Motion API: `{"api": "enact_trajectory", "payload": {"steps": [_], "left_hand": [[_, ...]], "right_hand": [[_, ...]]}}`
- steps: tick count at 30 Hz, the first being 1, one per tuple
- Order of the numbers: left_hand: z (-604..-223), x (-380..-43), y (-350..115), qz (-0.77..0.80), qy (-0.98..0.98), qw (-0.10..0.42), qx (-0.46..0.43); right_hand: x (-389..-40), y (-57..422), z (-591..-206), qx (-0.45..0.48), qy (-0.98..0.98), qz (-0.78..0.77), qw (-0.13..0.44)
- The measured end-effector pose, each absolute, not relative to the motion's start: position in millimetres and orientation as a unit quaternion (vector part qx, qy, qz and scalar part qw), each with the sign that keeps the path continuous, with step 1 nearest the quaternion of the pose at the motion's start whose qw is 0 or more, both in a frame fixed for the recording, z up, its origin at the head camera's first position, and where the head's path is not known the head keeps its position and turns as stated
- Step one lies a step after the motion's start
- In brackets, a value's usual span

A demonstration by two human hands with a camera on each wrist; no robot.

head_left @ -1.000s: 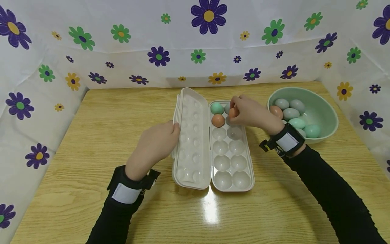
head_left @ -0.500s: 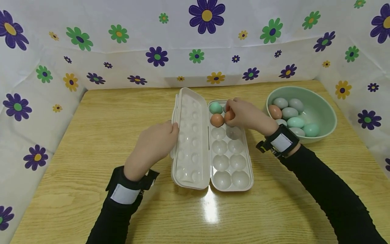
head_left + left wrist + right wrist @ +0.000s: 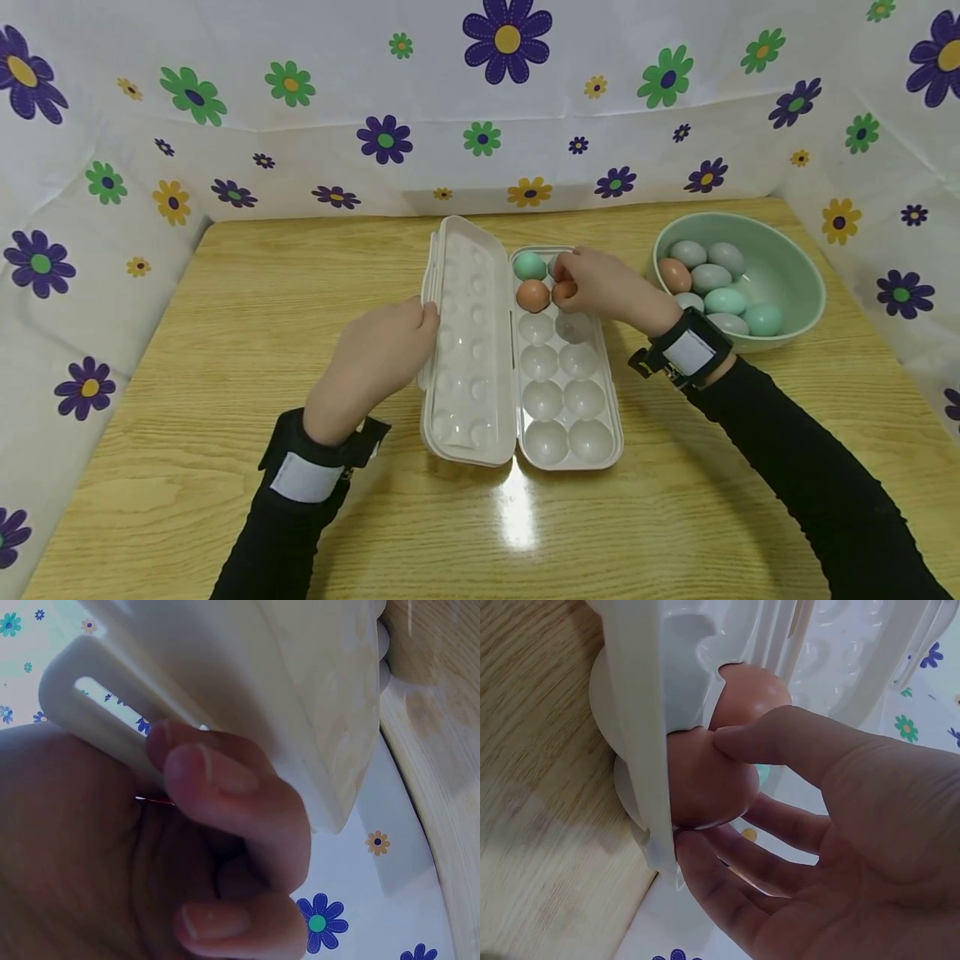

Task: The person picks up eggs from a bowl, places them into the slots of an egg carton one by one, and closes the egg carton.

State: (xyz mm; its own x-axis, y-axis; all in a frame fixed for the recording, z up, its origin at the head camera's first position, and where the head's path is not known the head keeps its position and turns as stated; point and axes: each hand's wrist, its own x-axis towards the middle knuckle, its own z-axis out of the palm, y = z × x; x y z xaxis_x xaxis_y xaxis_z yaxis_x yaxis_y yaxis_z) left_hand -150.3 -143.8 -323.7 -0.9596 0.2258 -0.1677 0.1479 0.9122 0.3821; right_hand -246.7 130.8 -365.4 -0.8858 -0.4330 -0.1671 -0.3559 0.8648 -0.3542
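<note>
An egg carton (image 3: 542, 400) of pale plastic lies open on the table, its lid (image 3: 471, 350) raised on the left side. My left hand (image 3: 382, 350) grips the lid's outer edge; in the left wrist view its fingers curl by a slotted tab (image 3: 97, 697). My right hand (image 3: 611, 287) holds a brown egg (image 3: 712, 780) between thumb and fingers, seated in a second-row cup on the right. Beside it sits another brown egg (image 3: 533, 296). A green egg (image 3: 530, 266) fills the far left cup, and a grey egg at the far right is mostly hidden behind my fingers.
A light green bowl (image 3: 795, 283) with several grey, green and brown eggs stands at the right, near my right wrist. A white flowered cloth (image 3: 420, 83) hangs around the back and sides of the wooden table (image 3: 300, 267).
My right hand has moved slightly left and down, lowering the brown egg into the second-row right cup. The left hand stays on the lid. The head view has shifted slightly.
</note>
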Motion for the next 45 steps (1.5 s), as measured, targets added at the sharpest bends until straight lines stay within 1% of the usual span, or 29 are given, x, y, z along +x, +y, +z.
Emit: {"api": "enact_trajectory", "payload": {"steps": [34,45], "left_hand": [[-323.9,-148.5,-143.1,0.19,0.971,0.112,0.089],[-322.1,-148.4,-142.4,0.182,0.973,0.103,0.096]], "right_hand": [[-245.0,130.2,-365.7,-0.194,0.958,-0.167,0.13],[-243.2,132.5,-360.4,-0.198,0.959,-0.164,0.123]]}}
